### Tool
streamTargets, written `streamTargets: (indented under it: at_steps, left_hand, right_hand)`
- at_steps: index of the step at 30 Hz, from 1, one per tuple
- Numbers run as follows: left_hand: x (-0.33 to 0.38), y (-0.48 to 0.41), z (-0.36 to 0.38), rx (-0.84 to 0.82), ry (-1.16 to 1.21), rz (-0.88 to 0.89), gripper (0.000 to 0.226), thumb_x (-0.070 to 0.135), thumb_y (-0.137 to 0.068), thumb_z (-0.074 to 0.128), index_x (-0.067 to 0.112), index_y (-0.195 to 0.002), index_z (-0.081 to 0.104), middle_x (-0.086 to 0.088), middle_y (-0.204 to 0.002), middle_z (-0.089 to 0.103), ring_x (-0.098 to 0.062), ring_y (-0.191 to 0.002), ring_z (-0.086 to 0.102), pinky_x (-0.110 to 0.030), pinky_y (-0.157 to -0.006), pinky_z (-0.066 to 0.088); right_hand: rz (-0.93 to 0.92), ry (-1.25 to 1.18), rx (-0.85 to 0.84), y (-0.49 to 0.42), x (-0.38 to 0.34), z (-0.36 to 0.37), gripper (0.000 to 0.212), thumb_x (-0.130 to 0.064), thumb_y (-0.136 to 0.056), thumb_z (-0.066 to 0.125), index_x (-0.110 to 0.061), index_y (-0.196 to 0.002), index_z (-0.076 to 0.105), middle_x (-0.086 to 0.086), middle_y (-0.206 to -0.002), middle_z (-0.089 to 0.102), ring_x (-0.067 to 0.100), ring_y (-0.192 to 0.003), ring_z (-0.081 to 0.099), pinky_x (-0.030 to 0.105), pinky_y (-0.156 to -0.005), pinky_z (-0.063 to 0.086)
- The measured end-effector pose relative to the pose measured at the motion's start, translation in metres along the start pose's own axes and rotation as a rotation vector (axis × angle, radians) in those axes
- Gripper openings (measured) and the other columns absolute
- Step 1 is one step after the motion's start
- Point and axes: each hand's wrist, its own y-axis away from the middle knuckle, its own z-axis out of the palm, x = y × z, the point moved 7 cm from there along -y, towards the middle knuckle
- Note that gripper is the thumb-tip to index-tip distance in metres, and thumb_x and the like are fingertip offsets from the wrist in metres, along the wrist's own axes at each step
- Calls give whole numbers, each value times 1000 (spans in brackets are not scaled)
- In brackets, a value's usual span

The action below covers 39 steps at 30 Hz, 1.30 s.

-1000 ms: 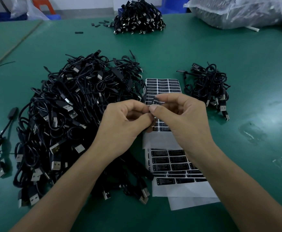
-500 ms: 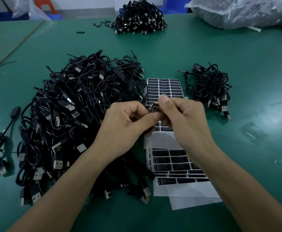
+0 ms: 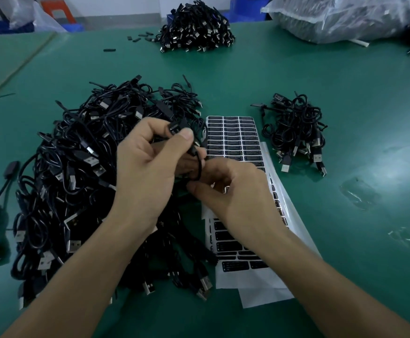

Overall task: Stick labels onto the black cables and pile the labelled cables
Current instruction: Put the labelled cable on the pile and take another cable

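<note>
My left hand (image 3: 150, 164) pinches the connector end of a black cable (image 3: 197, 164) between thumb and fingers, above the right edge of the big heap of black cables (image 3: 72, 172). The cable loops down to my right hand (image 3: 233, 191), whose curled fingers grip its lower part. My right hand lies over the sheets of black labels (image 3: 233, 135), which rest on the green table (image 3: 345, 240) between the heap and a small pile of cables (image 3: 296, 132) on the right. Whether a label sits on the held cable is not visible.
Another pile of black cables (image 3: 196, 28) lies at the far edge, with small black parts (image 3: 135, 39) scattered to its left. A clear plastic bag (image 3: 340, 15) of goods is at the far right. Tape scraps (image 3: 360, 193) stick to the table on the right.
My left hand rose with the connector end. My right hand dropped from beside it down along the cable, toward me, and now sits over the label sheets.
</note>
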Motion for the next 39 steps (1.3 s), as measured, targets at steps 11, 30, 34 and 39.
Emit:
streamTargets:
  at_steps: [11,30,34,39]
  left_hand:
    - [18,-6,-25,184,-17,6,46,39,-108,35,19,-81,68,-2,-73,75,-19,-66,71,-26,-55,54]
    - [-10,-3,-20,150,-197,-79,33,21,-105,50,12,-76,64,2,-61,66,-7,-52,57,-19,-46,47]
    - [-11,-5,-25,186,-179,-95,27,18,-106,47,15,-83,62,7,-62,63,-5,-54,53,-19,-46,45]
    - [-14,-5,-25,199,-172,-104,26,17,-106,46,16,-84,61,8,-61,61,-4,-51,50,-20,-44,42]
  right_hand:
    - [-142,-128,437,-5,-20,-54,19,-11,-91,71,-29,-95,70,-13,-82,74,7,-76,71,19,-71,57]
    - [431,671,364,-101,29,-159,45,-28,-98,59,2,-131,54,24,-137,51,43,-127,45,46,-101,42]
    - [210,904,433,-88,3,-140,39,-30,-96,58,-8,-128,60,24,-130,51,43,-121,43,43,-100,36]
    - [-65,713,-31,-69,-17,-49,21,-22,-96,59,-22,-113,72,5,-108,69,22,-95,64,35,-92,52]
